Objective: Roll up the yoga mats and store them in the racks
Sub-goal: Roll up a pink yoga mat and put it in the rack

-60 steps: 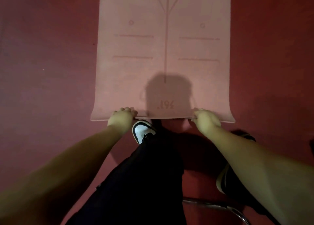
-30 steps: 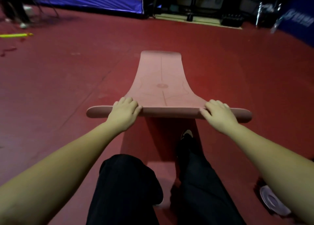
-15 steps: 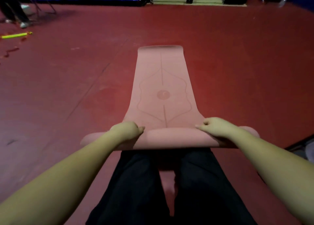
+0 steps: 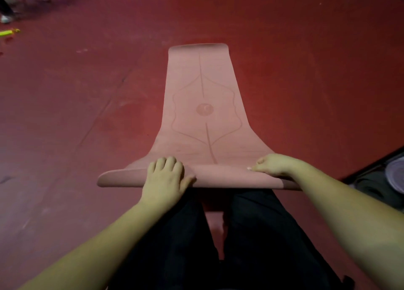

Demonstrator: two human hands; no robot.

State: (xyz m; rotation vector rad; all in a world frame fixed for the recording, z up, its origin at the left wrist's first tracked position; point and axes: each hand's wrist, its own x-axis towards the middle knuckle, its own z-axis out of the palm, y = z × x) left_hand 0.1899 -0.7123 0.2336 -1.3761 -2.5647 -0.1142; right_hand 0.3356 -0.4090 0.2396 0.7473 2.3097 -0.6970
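The pink mat (image 4: 202,106) lies on the red floor (image 4: 87,114), its near end rolled. The left hand (image 4: 166,178) presses flat on the roll; the right hand (image 4: 273,165) seems curled over it, gripping.

Right end of mat (image 4: 203,119) roll hidden behind right forearm; round grey thing (image 4: 395,176) cut off at right edge; yellow object (image 4: 7,32) too small to tell.

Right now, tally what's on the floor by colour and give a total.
Pink: 1, the yoga mat, partly rolled under the left hand and right hand
Yellow-green: 1, a stick-like object at far left
Total: 2
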